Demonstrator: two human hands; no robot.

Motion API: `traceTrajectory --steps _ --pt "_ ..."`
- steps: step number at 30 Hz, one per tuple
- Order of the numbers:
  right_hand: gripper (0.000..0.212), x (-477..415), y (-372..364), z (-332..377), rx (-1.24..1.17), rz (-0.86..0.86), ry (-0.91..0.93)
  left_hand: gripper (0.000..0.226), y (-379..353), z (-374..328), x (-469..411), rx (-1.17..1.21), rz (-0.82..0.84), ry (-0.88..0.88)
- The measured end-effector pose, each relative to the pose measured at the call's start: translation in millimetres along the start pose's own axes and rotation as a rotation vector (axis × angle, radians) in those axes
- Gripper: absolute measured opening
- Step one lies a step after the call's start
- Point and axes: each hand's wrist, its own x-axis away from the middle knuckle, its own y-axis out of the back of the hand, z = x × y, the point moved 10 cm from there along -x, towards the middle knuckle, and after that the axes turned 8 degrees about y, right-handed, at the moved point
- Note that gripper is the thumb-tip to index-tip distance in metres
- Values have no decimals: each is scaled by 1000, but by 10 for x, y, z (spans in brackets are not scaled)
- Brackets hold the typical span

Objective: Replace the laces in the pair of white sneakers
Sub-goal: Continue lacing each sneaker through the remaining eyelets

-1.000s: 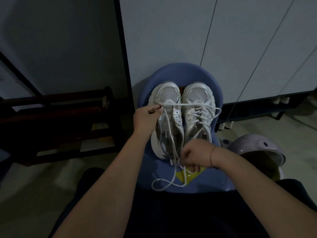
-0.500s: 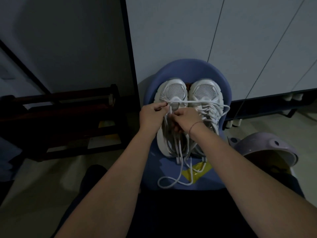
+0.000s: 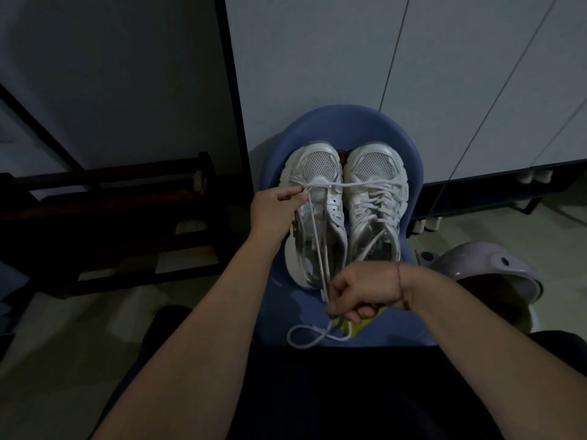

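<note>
The left hand [image 3: 273, 211] pinches the lace [image 3: 317, 246] in its fingertips, touching the left sneaker [image 3: 319, 163] just right of it. The right hand [image 3: 359, 290], fingers curled, grips the lace strands just below that sneaker's heel. A loose end loops beneath it on the chair [image 3: 349, 122].

The right hand [image 3: 359, 290] curls round the white lace [image 3: 317, 246], so its fingertips and the exact grip are hidden, and it covers most of a yellow patch [image 3: 365, 327] on the blue seat [image 3: 279, 312]. The right wrist hides the heel of the laced sneaker [image 3: 374, 168]. Both forearms are cut off by the bottom edge, and the dark rack [image 3: 111, 198] on the left is lost in shadow.
</note>
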Motion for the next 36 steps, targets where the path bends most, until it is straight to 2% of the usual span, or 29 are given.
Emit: traceTrajectory --steps 2,4,8,12,13,17,19,20,23,26,30,36 --pt "23 58 -180 -39 -2 104 9 29 1 -1 1 2 5 4" --pt "19 88 -265 -117 -61 113 0 29 -2 4 -5 -2 7 8" --pt "23 86 55 -244 -6 -206 -23 29 -10 8 -8 6 9 9" --pt "11 55 283 30 -365 -393 152 28 -16 17 -12 18 2 9" --pt "14 49 337 112 -397 -433 188 28 -17 22 -14 20 -1 11" --pt "40 15 572 480 -165 -668 346 28 -12 10 1 7 -5 0" --pt "45 -6 695 594 -188 -774 411 28 -14 -12 17 -4 6 -14" --pt "41 -37 744 613 -262 -800 431 28 -13 -18 22 -6 9 -17" --pt "14 -158 829 621 -456 -818 443 27 0 -22 17 -11 3 -21" --pt "25 -262 842 542 -510 -823 371 27 -3 -31 15 -29 -3 -37" --pt "28 -310 858 452 -464 -833 279 28 -1 -26 15 -34 -8 -35" --pt "29 -200 761 455 -316 -621 184 27 8 -22 19 -28 -27 -35"
